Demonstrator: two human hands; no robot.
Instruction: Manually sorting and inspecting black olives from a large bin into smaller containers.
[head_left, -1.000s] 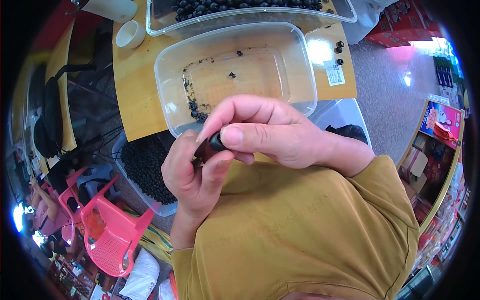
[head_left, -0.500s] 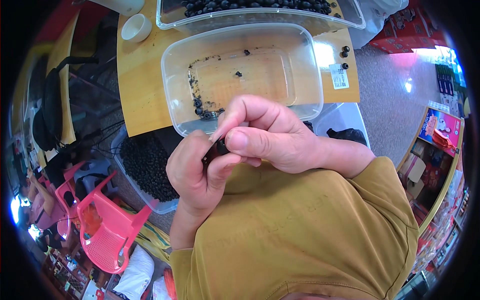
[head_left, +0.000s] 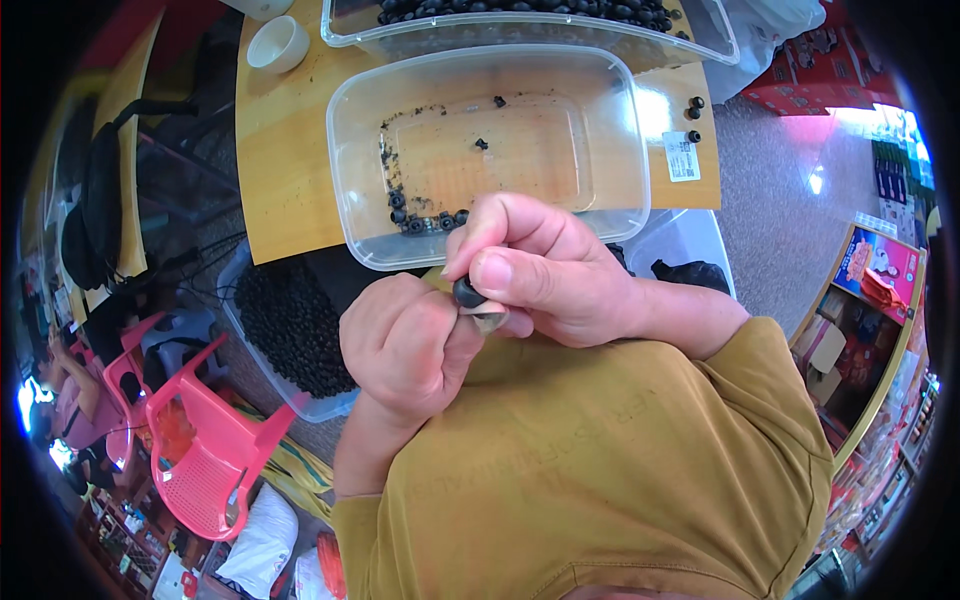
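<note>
My right hand (head_left: 565,275) pinches a small round black piece (head_left: 466,292), smooth and domed, between thumb and fingertips. Up against it, the closed fingers of my left hand (head_left: 398,345) meet the right fingertips. A pale, shiny tip shows at the left thumb, and whatever lies inside that fist is hidden. Both hands are in front of my chest, at the near rim of a shallow clear plastic tub (head_left: 560,150). Several small black rings and dark crumbs lie along the tub's left and near sides.
A larger clear bin (head_left: 560,42) of black pieces stands behind on the wooden table (head_left: 285,150). A white cup (head_left: 278,45) is at the far left. Another bin (head_left: 300,340) full of black pieces sits low at left, near a pink chair (head_left: 215,455). A label (head_left: 682,158) lies at right.
My left fist has turned, and the dark thing that showed in it is out of sight. The domed black piece now shows more between the right fingertips. Another black ring shows beside the right hand.
</note>
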